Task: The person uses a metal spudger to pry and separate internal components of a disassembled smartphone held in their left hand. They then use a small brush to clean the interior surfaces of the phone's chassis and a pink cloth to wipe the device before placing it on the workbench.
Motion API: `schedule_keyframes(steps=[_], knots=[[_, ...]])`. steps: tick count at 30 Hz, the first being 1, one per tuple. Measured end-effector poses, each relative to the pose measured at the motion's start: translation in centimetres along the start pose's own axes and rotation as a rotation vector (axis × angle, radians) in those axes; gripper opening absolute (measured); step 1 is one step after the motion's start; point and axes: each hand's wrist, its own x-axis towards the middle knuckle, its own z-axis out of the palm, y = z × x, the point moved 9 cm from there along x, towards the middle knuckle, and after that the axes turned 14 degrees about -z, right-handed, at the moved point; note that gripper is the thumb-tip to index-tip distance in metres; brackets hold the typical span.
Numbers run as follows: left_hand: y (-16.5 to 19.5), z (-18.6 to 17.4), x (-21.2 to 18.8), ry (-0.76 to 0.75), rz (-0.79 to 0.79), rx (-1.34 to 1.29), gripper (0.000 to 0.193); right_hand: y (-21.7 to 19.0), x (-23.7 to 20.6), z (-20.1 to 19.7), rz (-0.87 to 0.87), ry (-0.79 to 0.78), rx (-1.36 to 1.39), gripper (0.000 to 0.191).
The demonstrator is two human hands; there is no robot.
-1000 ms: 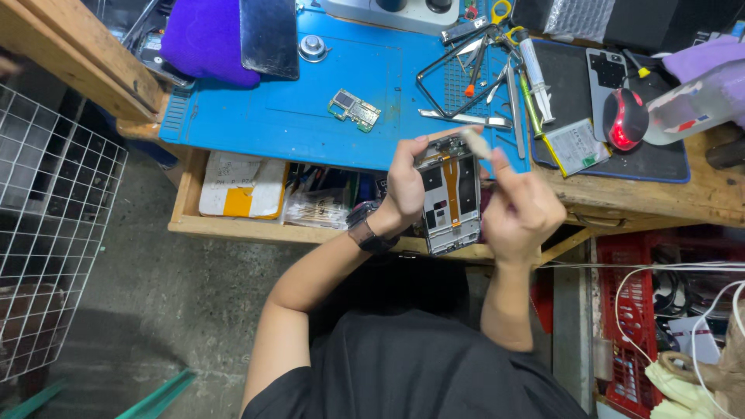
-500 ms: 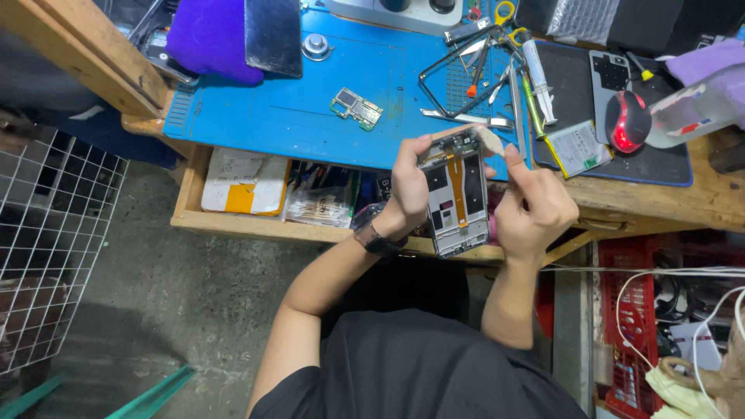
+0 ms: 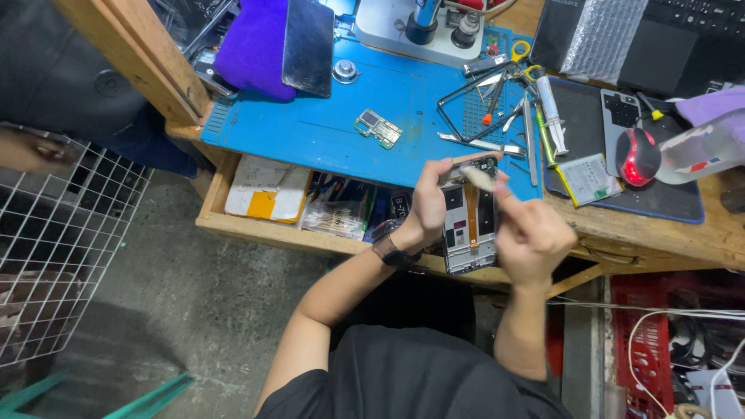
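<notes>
**Opened phone held up over the bench edge**

Here we are, looking straight down: the left hand [image 3: 429, 203] is wrapped around the left edge of an opened phone [image 3: 468, 225], fingers curled round its top, gripping it firmly. The phone sits upright in the air just in front of the blue mat [image 3: 326, 124], above the open wooden drawer [image 3: 268, 233], its back off and its insides facing the camera. A dark watch [image 3: 390, 250] sits on that left wrist.

The right hand [image 3: 534, 237] is right up against the phone's right side, fingers bunched, with the fingertips pinching a small pale brush-like tool [image 3: 479, 177] at the phone's top end. What exactly that tool is, I can't tell; it is small and blurred.

On the mat, well apart from the hands, a small green circuit board [image 3: 378, 128] lies alone. Further right, a scatter of tweezers and screwdrivers [image 3: 497, 109] sits near the mat's edge, with a syringe [image 3: 551, 116] beside them. Beyond, a red-lit mouse [image 3: 638, 157] rests on a dark pad [image 3: 660, 198]. At the back left, a purple cloth [image 3: 252, 50] lies under a dark screen panel [image 3: 308, 46]. A white wire rack [image 3: 46, 256] stands at the left, on the floor side
</notes>
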Motion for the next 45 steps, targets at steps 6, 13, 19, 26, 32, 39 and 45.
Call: schedule_keyframes(steps=[6, 13, 19, 26, 32, 39, 45], knots=[[0.5, 0.0, -0.5, 0.006, 0.03, 0.029, 0.068, -0.6, 0.3, 0.0, -0.047, -0.01, 0.0, 0.055], [0.1, -0.1, -0.9, 0.023, -0.024, -0.003, 0.07, -0.9, 0.3, -0.5, 0.012, 0.003, -0.001, 0.056], [0.2, -0.1, -1.1, 0.052, -0.032, 0.009, 0.07, -0.8, 0.3, -0.7, 0.01, -0.007, -0.098, 0.06], [0.4, 0.4, -1.3, 0.089, -0.005, -0.054, 0.07, -0.6, -0.1, -0.5, 0.043, 0.022, 0.014, 0.058], [0.6, 1.3, -1.5, 0.064, 0.01, -0.036, 0.07, -0.5, -0.3, -0.4, -0.045, -0.016, 0.032, 0.061], [0.7, 1.5, -1.5, 0.049, 0.067, -0.023, 0.071, -0.8, -0.1, -0.3, -0.051, -0.037, -0.008, 0.062], [0.4, 0.9, -1.5, 0.081, 0.07, -0.006, 0.071, -0.4, -0.2, -0.9, 0.005, 0.029, 0.0, 0.06]])
